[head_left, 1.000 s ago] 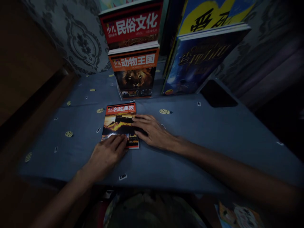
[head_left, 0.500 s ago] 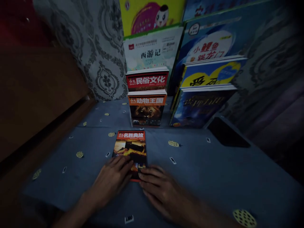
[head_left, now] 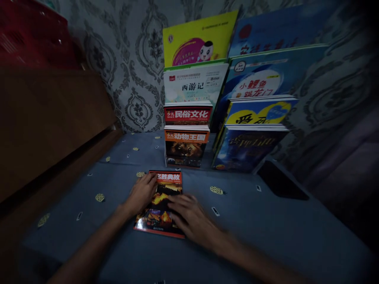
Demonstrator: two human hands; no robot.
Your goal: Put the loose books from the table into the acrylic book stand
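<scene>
A small book with a red title band and a golden cover picture [head_left: 160,199] lies flat on the blue cloth, front cover up. My left hand [head_left: 143,194] rests along its upper left edge, fingers stretched over a corner of the title band. From the right, my right hand [head_left: 194,219] reaches over the book's right edge with its fingers extended and apart, slightly blurred. Whether those fingertips press on the cover I cannot tell. Just beyond stands an orange-banded book with a lion on its cover [head_left: 186,149].
Several books stand upright in two stepped rows, with a dark blue book [head_left: 247,148] at the front right. A flat black object [head_left: 281,181] lies right of them. A brown wooden panel [head_left: 53,126] borders the left side, below a red object [head_left: 35,35]. Patterned wallpaper [head_left: 139,98] is behind.
My left hand has moved up along the book's left edge to the title band. My right hand has shifted slightly up, uncovering the lower cover. The view has tilted upward.
</scene>
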